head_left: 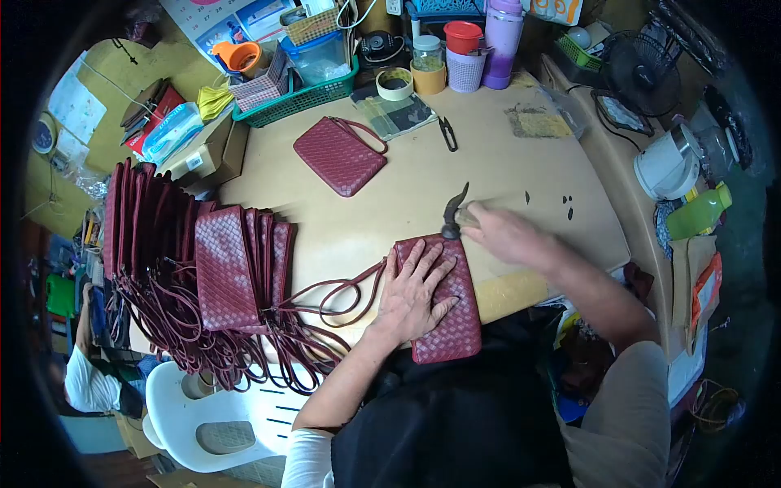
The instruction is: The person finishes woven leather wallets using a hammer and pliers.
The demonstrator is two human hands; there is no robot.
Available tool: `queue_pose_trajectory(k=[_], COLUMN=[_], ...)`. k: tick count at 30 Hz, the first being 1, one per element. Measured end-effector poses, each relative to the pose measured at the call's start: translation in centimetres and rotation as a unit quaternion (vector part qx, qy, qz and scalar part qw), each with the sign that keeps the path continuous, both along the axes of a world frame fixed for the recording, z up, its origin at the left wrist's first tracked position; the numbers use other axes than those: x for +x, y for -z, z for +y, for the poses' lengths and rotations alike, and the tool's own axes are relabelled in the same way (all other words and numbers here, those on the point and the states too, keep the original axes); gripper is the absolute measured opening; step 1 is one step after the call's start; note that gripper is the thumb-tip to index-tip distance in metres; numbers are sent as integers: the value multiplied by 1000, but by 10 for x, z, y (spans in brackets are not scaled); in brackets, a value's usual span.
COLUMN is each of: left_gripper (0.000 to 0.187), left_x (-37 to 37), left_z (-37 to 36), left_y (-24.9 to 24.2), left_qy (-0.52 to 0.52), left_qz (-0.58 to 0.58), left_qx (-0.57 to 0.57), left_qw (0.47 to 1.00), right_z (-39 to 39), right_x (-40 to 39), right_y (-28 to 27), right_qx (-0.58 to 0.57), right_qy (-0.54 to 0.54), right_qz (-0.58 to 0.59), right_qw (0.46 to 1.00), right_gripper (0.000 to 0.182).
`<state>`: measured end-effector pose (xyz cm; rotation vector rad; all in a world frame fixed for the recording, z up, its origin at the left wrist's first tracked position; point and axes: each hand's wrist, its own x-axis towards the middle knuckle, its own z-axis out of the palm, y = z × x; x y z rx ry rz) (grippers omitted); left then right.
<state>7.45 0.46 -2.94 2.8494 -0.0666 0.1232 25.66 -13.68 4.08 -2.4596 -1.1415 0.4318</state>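
Observation:
A dark red woven pouch lies at the table's front edge. My left hand rests flat on it with the fingers spread. A thin wrist strap trails from the pouch to the left. My right hand, slightly blurred, is closed around the handle of a hammer. The hammer's dark head is right at the pouch's far edge. To the left, many similar pouches stand in a row with their straps hanging down over the edge. Another pouch lies alone farther back.
Thread snips and a tape roll lie toward the back. Small dark pieces are scattered at right. A green basket, cups and a purple bottle line the wall. A white chair stands lower left; another person is beyond it.

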Motion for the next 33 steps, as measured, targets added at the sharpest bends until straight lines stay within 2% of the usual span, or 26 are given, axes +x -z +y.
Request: queue_pose_trajectory(k=[2,3,5,9,11,12,13,14,15,16,17,18,19,21,22,23,24,26,30,32,33], left_gripper=[65,65,65,60,54,51,47,43,38,38,32,27,27,22,23,23,23,23,23,19,19], left_x=[0,0,0,2,13,19,28,31,33,30,26,22,17,4,0,-3,-7,-10,-14,-13,-13], left_z=[-1,0,0,1,5,9,15,19,23,24,25,26,25,21,21,19,17,17,14,10,10], left_y=[1,1,1,-5,-4,-6,0,6,9,8,5,1,-5,-21,-25,-30,-34,-37,-54,-64,-63], left_qy=[0,0,-2,2,-102,-115,-128,-132,-137,-140,-135,-130,-132,-127,-118,-120,-117,-106,-105,-56,-58], left_qz=[2,2,3,-39,-90,-153,-178,-167,-158,-160,-120,-81,-83,-158,-190,-191,-205,-220,-210,-269,-270], left_qx=[1,2,-3,-5,-91,-37,-25,-38,-50,-51,-112,-172,-171,-272,-266,-266,-274,-277,-261,-174,-173], left_qw=[1000,1000,1000,999,987,981,975,976,977,976,977,973,973,941,938,937,932,929,936,946,945], right_z=[3,7,12,5,6,6,8,9,8,5,3,3,2,-2,-4,-7,-9,-12,-11,-8,-8], right_x=[11,10,7,2,9,11,14,18,24,29,31,26,18,-4,-16,-27,-39,-58,-75,-83,-84], right_y=[-23,-25,-25,1,-8,-1,14,29,48,69,79,73,62,47,42,38,35,32,30,28,27], right_qx=[-136,-136,-35,-98,-76,-75,-23,29,29,60,93,95,120,145,251,333,332,359,378,449,449], right_qy=[-68,-68,0,-51,-70,-69,-38,-8,-10,-14,-16,-17,-24,-33,-15,4,1,9,42,58,55], right_qz=[-38,-37,-48,-40,-73,-72,-142,-212,-213,-271,-327,-328,-363,-394,-128,151,151,319,294,220,220], right_qw=[988,988,998,993,992,992,989,977,976,961,940,940,924,907,959,931,931,877,877,864,864], right_gripper=[36,36,36,34,32,32,33,36,36,39,42,42,42,42,38,34,34,28,22,17,17])
